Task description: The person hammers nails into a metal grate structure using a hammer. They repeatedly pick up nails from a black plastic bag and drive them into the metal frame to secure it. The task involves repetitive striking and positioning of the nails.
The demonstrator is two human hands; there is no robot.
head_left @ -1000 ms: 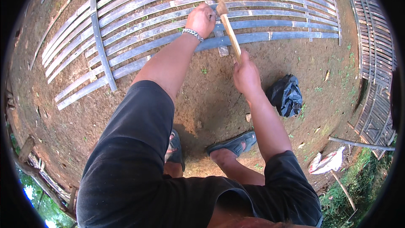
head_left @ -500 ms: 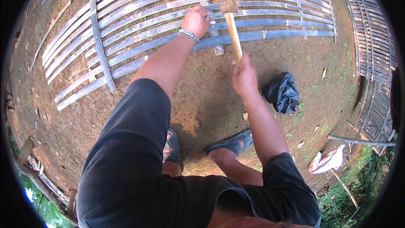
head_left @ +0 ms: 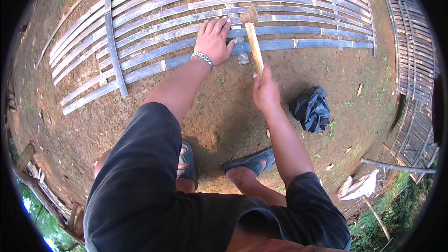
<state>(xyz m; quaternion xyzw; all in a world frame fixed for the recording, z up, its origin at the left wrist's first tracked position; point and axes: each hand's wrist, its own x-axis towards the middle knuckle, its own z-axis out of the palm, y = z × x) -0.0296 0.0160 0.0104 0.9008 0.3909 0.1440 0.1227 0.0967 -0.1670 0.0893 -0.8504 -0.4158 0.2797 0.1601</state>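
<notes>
One-handed, held a hammer-like tool (head_left: 252,35) a little right of the upper middle of the frame, with the fingers of the right hand (head_left: 267,91) curled fully round the lower part of its pale wooden handle (head_left: 256,56). Pointed its brown head (head_left: 249,15) up toward the top of the frame, over the bamboo slats (head_left: 305,43); could not tell of contact between head and slats. Laid the left hand (head_left: 214,39), palm down, on the slats just left of the tool, with fingers almost straight and close together and thumb spread to the right, not closed on any visible thing. Could not see under the palm, so could not tell about anything small there. Wore a silver chain bracelet (head_left: 203,59) on the left wrist and a dark garment (head_left: 130,163) with short sleeves. Had the slats across most of the upper part of the frame, lying side by side over brown ground (head_left: 154,93), crossed by a long dark strip (head_left: 110,37) at upper left and by a shorter board (head_left: 243,59) beneath, near the upper middle. Saw a black plastic bag (head_left: 313,109) right of the right forearm (head_left: 291,144), on the ground. Stood in dark sandals (head_left: 252,164) at lower middle. At the right edge saw a bamboo lattice (head_left: 410,42), and below it a pole (head_left: 396,164) and a white and red sack (head_left: 359,186) at lower right.
</notes>
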